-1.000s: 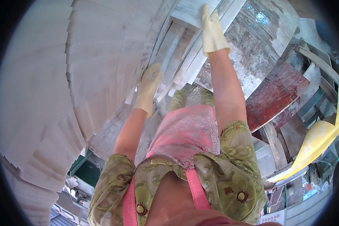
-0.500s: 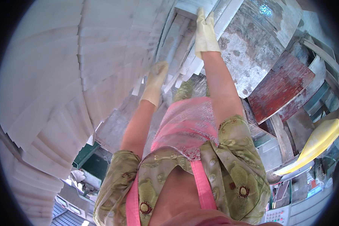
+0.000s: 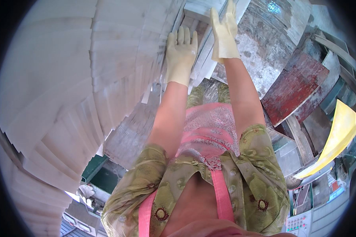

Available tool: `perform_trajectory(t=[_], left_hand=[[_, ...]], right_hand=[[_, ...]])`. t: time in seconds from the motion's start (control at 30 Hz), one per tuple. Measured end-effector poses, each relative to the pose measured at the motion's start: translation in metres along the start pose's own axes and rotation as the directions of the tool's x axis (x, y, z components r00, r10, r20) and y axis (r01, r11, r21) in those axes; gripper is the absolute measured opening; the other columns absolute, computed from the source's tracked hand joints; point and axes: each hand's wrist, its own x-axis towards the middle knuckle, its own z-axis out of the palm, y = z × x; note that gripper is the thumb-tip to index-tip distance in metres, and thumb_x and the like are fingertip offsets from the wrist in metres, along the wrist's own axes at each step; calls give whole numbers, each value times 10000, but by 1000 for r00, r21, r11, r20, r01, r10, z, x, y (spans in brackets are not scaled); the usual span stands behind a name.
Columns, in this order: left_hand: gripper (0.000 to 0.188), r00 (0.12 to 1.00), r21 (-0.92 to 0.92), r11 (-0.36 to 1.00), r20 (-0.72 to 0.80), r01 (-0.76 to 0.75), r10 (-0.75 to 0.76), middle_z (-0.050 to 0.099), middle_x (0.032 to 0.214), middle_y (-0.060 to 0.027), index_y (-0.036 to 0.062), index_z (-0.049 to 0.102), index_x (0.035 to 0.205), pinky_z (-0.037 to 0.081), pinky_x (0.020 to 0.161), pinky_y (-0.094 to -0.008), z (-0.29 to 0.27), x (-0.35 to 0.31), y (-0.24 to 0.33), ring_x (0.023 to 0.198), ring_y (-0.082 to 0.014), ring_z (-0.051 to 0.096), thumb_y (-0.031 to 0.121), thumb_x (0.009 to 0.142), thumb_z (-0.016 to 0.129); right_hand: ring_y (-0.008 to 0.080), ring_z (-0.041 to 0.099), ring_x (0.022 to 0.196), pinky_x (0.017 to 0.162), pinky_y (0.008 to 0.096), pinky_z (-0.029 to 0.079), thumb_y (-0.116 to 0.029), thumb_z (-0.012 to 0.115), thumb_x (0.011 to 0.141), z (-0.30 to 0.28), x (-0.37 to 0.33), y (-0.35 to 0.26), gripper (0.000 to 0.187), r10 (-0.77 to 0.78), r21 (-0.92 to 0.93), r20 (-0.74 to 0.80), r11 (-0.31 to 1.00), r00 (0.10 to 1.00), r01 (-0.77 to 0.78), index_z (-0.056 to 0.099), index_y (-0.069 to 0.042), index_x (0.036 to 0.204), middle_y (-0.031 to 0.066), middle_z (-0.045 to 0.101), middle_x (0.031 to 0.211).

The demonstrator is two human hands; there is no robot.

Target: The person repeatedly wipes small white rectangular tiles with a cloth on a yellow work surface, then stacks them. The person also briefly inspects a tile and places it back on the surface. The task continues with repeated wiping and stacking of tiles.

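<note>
Both hands wear pale cream rubber gloves. My left hand (image 3: 180, 53) lies palm down with fingers spread over a stack of long, pale stone-like strips (image 3: 203, 51). Farther right, my right hand (image 3: 225, 31) rests at the strips' right side, its thumb apart from its stretched fingers. Neither hand grips anything that I can see. Beyond my left hand, a white block or slab (image 3: 199, 8) crosses the far end of the strips. What lies under the two palms is hidden.
Tall rows of pale slabs (image 3: 63, 79) lean along the left. A stained grey surface (image 3: 261, 51) lies right of the strips. Beyond it are a worn red board (image 3: 294, 89), a curved yellow sheet (image 3: 334, 138) and a button panel (image 3: 298, 224). Green bins (image 3: 103, 173) stand lower left.
My left hand has moved forward and right onto the strips, its fingers now spread. My right hand has shifted slightly right, with thumb and fingers still apart.
</note>
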Motion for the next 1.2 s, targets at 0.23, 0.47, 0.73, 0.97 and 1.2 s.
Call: perform_trajectory(t=[0.23, 0.47, 0.73, 0.97, 1.2], left_hand=[[485, 925, -625, 682, 265, 380, -272, 312, 1655, -88, 4, 375, 1510, 263, 1259, -421, -24, 0, 25, 1529, -231, 279, 242, 1089, 405], [421, 748, -576, -730, 282, -369, -601, 436, 1598, -72, 60, 511, 1443, 307, 1185, -366, -47, -5, 63, 1452, -246, 421, 150, 1049, 392], [505, 976, 907, -391, 202, -154, 83, 667, 1260, -209, 7, 635, 1299, 478, 993, -405, -103, -85, 83, 1186, -335, 627, 246, 855, 673], [633, 961, 796, -564, -78, 220, 265, 661, 1293, -194, -43, 564, 1374, 473, 1044, -359, -163, -134, 107, 1250, -284, 614, 307, 859, 677], [574, 996, 780, -619, 66, -92, -65, 654, 1317, -197, -34, 570, 1371, 484, 1026, -368, -151, -122, 59, 1213, -275, 629, 274, 893, 654]], right_hand=[[381, 323, 1486, 1247, 526, 194, -325, 548, 977, 12, 10, -24, 672, -439, -375, 281, 768, 853, 519, 380, 41, 1515, 251, 390, 1564], [336, 316, 1499, 1246, 545, 184, -335, 516, 995, 31, 10, -28, 667, -433, -676, 368, 482, 823, 557, 362, 20, 1537, 189, 368, 1603], [348, 495, 1376, 1131, 371, 389, -451, 601, 971, -113, -14, 23, 656, -140, 129, 81, 983, 987, 129, 506, -47, 1479, 195, 605, 1401], [322, 596, 1113, 930, 410, 476, -427, 536, 990, -370, -258, 242, 480, 785, -685, 527, 619, 325, -385, 557, -37, 1268, 207, 588, 1254], [341, 716, 642, 564, 450, 577, -391, 538, 1006, -427, -508, 278, 409, 906, 114, 276, 301, 322, -947, 699, -26, 913, 203, 732, 782]])
